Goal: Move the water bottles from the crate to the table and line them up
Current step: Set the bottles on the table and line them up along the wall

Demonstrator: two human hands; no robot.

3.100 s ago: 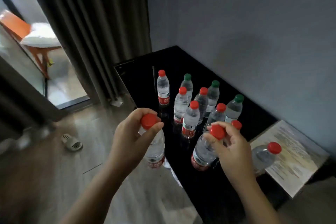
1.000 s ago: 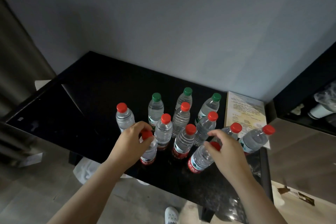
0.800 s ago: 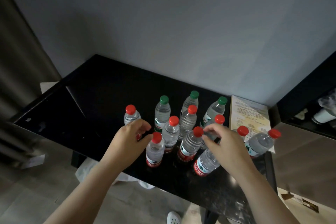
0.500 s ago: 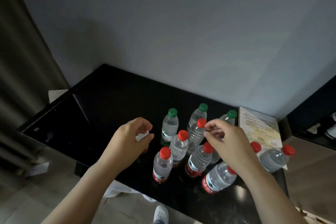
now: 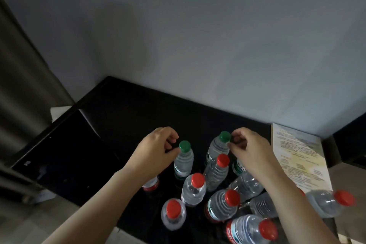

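Several clear water bottles stand grouped on the black table [image 5: 118, 125]. My left hand [image 5: 154, 150] is curled beside the left green-capped bottle [image 5: 184, 156]; its thumb touches the cap, but a grip is unclear. My right hand [image 5: 251, 152] pinches the cap of the middle green-capped bottle [image 5: 218, 144] between index finger and thumb. A third bottle with a green label [image 5: 238, 166] is mostly hidden under my right hand. Red-capped bottles [image 5: 197, 180] fill the nearer rows, one [image 5: 151, 184] under my left wrist. No crate is in view.
A printed sheet [image 5: 297, 154] lies on the table's right end, with a red-capped bottle [image 5: 326, 202] at its near edge. A grey wall runs behind the table and a dark curtain [image 5: 19, 85] hangs at the left. Bare black tabletop lies left of the bottles.
Both hands put down the red-capped bottles they carried, then reached back over the group to the green-capped back row. My view has tilted up toward the wall.
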